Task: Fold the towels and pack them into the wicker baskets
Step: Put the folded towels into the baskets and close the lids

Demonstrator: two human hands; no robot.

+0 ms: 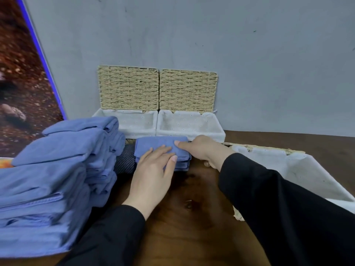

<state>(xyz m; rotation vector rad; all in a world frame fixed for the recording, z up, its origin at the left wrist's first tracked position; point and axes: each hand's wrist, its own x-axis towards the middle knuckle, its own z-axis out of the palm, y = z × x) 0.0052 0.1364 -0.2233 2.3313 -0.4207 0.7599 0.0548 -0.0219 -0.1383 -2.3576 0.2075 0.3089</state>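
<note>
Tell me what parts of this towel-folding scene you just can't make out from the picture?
Head view only:
- Bottoms of the two back baskets: hidden by their own front walls.
- Dark striped thing: mostly covered by the towel stack and folded towel.
- Right hand fingers: curled out of sight.
- Near basket: covered by the sleeve, cut by the right edge.
- Towel stack's left end: cut by the edge.

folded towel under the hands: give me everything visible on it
The folded towel is blue, soft-looking cloth, folded into a compact rectangle with stacked layer edges showing at its right end. It lies flat on the wooden table, just in front of the two open lined baskets. The left hand presses flat on top; the right hand holds its right end, thumb on top.
</note>
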